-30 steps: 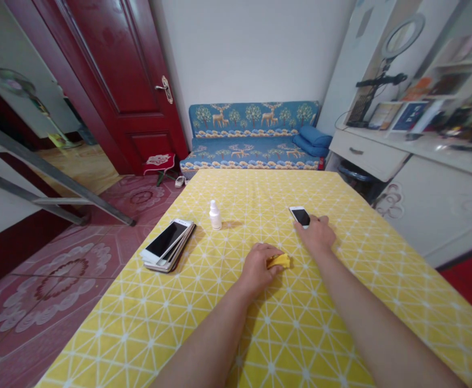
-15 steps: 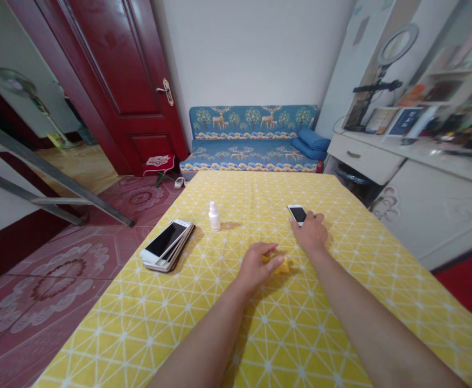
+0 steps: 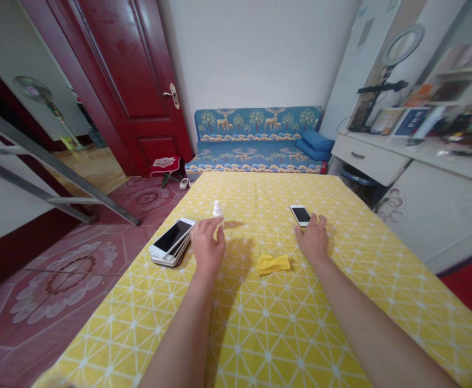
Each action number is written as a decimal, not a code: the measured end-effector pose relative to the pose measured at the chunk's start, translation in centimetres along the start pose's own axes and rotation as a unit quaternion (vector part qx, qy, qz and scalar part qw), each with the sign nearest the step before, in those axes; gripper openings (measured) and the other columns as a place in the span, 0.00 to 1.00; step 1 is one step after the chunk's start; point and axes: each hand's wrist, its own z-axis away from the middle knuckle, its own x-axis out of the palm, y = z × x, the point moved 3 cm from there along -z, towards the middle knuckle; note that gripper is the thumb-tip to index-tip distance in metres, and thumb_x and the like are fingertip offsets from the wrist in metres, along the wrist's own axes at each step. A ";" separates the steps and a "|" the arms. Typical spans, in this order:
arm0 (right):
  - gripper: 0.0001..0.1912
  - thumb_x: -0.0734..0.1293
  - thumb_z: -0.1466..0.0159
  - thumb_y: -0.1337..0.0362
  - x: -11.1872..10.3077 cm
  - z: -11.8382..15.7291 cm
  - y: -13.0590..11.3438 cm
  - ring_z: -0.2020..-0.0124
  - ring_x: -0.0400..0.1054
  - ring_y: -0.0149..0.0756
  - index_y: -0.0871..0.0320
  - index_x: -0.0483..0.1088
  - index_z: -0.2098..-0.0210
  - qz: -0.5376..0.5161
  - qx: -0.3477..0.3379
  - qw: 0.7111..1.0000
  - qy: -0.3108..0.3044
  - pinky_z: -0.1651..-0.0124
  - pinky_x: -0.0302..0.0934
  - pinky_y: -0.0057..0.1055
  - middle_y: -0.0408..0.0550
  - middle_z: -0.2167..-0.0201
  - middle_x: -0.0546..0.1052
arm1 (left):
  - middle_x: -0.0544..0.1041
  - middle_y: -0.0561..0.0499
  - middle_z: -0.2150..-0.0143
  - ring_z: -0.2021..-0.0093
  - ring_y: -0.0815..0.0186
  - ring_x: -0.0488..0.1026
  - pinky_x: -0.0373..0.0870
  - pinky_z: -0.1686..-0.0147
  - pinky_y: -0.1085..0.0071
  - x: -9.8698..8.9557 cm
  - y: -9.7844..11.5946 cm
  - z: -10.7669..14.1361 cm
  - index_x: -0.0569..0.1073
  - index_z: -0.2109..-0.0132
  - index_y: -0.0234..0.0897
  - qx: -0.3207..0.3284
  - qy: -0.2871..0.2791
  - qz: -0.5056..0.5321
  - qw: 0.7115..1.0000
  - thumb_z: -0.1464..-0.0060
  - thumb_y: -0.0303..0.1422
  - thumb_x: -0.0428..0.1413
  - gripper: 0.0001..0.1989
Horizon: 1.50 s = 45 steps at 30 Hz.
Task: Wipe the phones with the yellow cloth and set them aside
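Note:
My left hand (image 3: pixel 208 245) is raised over the table between the phone stack and the bottle, fingers slightly bent and thumb apart, holding nothing I can see. Just left of it lies a stack of several smartphones (image 3: pixel 172 240), the top one white-framed with a dark screen. The white spray bottle (image 3: pixel 217 208) stands upright behind my fingers, its lower part hidden. My right hand (image 3: pixel 313 237) rests open, fingers spread, at the near edge of a single white smartphone (image 3: pixel 300 214). A crumpled yellow cloth (image 3: pixel 272 263) lies between my two forearms.
A yellow tablecloth with white lines (image 3: pixel 268 345) covers the table. Beyond the far edge stands a blue deer-patterned sofa (image 3: pixel 252 148). A white cabinet (image 3: pixel 434 210) is at the right, a metal ladder-like frame (image 3: pixel 54 161) and a red stool (image 3: pixel 165 164) at the left.
My left hand has left the yellow cloth and moved left toward the bottle and phone stack. The cloth now lies uncovered. My right hand has shifted slightly back from the single phone.

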 end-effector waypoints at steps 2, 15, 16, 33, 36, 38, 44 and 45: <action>0.33 0.64 0.38 0.57 0.0 0.0 0.0 0.50 0.67 0.55 0.70 0.54 0.39 -0.004 0.001 1.000 -0.002 0.50 0.61 0.41 0.71 0.40 0.57 | 0.74 0.42 0.48 0.43 0.51 0.63 0.55 0.42 0.51 -2.4 -2.0 -0.7 0.74 0.47 0.39 -0.076 0.050 -0.133 0.987 0.42 0.35 0.50 0.18; 0.28 0.65 0.38 0.57 -0.2 -0.1 0.1 0.52 0.68 0.51 0.69 0.59 0.44 -0.004 0.006 1.000 -0.007 0.52 0.62 0.38 0.66 0.45 0.64 | 0.63 0.30 0.39 0.33 0.39 0.50 0.48 0.43 0.35 -4.5 -5.6 -0.6 0.62 0.37 0.36 -0.283 -0.071 -0.334 0.896 0.44 0.33 0.47 0.26; 0.28 0.66 0.38 0.57 -0.3 -0.1 0.1 0.52 0.68 0.51 0.69 0.60 0.44 -0.002 0.006 1.000 -0.009 0.53 0.62 0.38 0.66 0.46 0.65 | 0.63 0.30 0.39 0.33 0.39 0.49 0.48 0.43 0.36 -4.6 -5.6 -0.6 0.62 0.37 0.36 -0.284 -0.074 -0.338 0.894 0.43 0.32 0.47 0.26; 0.27 0.65 0.38 0.56 0.0 -0.4 0.7 0.54 0.68 0.49 0.67 0.61 0.45 -0.017 0.006 1.000 -0.013 0.54 0.62 0.39 0.65 0.47 0.66 | 0.72 0.33 0.51 0.46 0.41 0.65 0.59 0.47 0.49 -5.6 -5.2 -0.8 0.66 0.43 0.32 -0.283 0.001 -0.272 0.920 0.60 0.41 0.63 0.37; 0.27 0.64 0.38 0.56 0.1 -0.4 0.8 0.55 0.68 0.48 0.67 0.61 0.46 -0.026 0.010 1.000 -0.011 0.55 0.61 0.38 0.64 0.48 0.66 | 0.73 0.41 0.51 0.49 0.51 0.68 0.63 0.48 0.57 -5.8 -3.5 -1.2 0.65 0.44 0.37 -0.225 0.090 -0.141 0.960 0.57 0.42 0.61 0.33; 0.26 0.64 0.39 0.56 0.1 -0.3 0.9 0.55 0.68 0.47 0.66 0.62 0.46 -0.035 0.015 0.999 -0.010 0.55 0.61 0.37 0.64 0.48 0.66 | 0.73 0.46 0.54 0.55 0.59 0.72 0.67 0.54 0.64 -5.6 -2.2 -1.1 0.64 0.47 0.38 -0.196 0.145 0.007 0.970 0.54 0.42 0.60 0.29; 0.22 0.64 0.40 0.58 0.0 -0.7 2.1 0.50 0.65 0.47 0.64 0.66 0.49 -0.163 0.057 0.985 0.028 0.49 0.59 0.40 0.61 0.51 0.69 | 0.69 0.57 0.72 0.74 0.71 0.67 0.65 0.72 0.75 -0.4 1.6 0.8 0.66 0.63 0.37 -0.209 -0.092 0.427 0.875 0.60 0.41 0.66 0.21; 0.21 0.63 0.40 0.59 0.0 -0.7 2.3 0.50 0.65 0.48 0.65 0.67 0.51 -0.180 0.062 0.981 0.037 0.48 0.59 0.41 0.61 0.53 0.71 | 0.68 0.58 0.74 0.76 0.73 0.65 0.63 0.74 0.76 0.6 1.9 1.4 0.66 0.65 0.37 -0.227 -0.130 0.469 0.844 0.60 0.40 0.67 0.21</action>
